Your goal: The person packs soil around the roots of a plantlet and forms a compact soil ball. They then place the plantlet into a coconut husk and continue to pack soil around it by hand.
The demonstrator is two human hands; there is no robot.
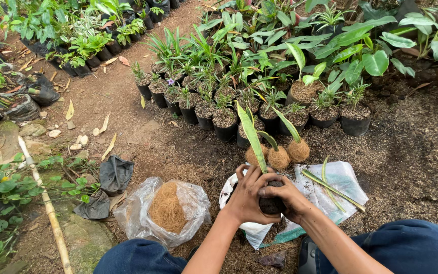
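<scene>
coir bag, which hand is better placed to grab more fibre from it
Left, probably. The coir bag lies open on the left hand's side. The right hand is farther away and cups the soil ball from the other side.

Both hands, the left hand and the right hand, close around a soil ball with a leaf cutting standing in it. Beyond it sit two fibre-wrapped balls, with rows of potted plants behind. A bag of coconut fibre lies to the left, and a plastic sheet to the right.
</scene>
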